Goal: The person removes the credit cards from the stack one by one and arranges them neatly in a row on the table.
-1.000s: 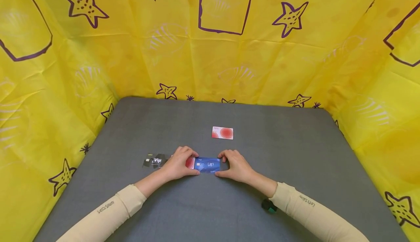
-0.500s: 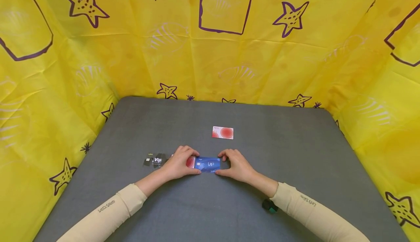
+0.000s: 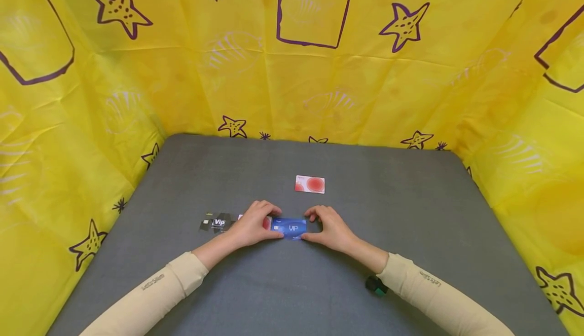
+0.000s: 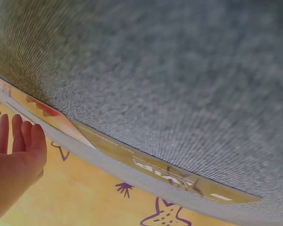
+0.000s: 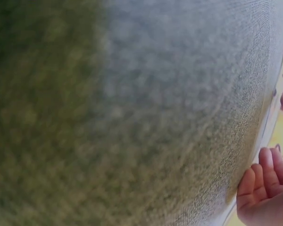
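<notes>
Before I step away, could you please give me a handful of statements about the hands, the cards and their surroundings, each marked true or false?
1. The blue VIP card lies between the left hand and the right hand. True.
2. The blue VIP card is the farthest card from the person. False: a red-and-white card lies farther away.
3. The black Vip card lies to the left of the blue VIP card. True.
4. The person wears black on both arms. False: the sleeves are pale beige.
5. A second red-and-white card is partly hidden by the left hand in the head view. True.
6. The surroundings are plain blue. False: the backdrop is yellow with purple drawings.
</notes>
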### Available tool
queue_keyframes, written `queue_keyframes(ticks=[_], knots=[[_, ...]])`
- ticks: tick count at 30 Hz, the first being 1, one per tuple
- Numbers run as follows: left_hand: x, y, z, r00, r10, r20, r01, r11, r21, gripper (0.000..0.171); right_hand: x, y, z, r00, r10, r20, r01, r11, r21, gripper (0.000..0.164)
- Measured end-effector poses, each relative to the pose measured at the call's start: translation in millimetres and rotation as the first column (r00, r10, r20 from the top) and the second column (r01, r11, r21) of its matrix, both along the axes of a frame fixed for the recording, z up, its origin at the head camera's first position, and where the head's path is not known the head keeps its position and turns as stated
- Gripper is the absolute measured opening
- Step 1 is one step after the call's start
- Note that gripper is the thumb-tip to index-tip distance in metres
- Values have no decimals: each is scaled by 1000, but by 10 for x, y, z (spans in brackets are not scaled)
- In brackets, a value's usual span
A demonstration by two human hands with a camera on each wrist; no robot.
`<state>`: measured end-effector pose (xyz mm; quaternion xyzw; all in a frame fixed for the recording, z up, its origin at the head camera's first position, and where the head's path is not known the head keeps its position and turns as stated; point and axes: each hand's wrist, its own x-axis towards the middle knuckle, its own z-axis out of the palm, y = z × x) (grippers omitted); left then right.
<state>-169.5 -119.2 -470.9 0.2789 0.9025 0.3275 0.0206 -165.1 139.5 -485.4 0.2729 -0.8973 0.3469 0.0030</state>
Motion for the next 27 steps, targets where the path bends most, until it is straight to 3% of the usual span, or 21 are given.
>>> queue_keyframes(ticks=[17,27], knots=[[-164,195,35,1000,-23,7,23,1000,16,48,-105,115,31,997,-74,19,74,997,-37,43],[-251,280,37,997,23,79,-25,999,34,48,-179,179,42,994,-104,15,104,993,-47,45]])
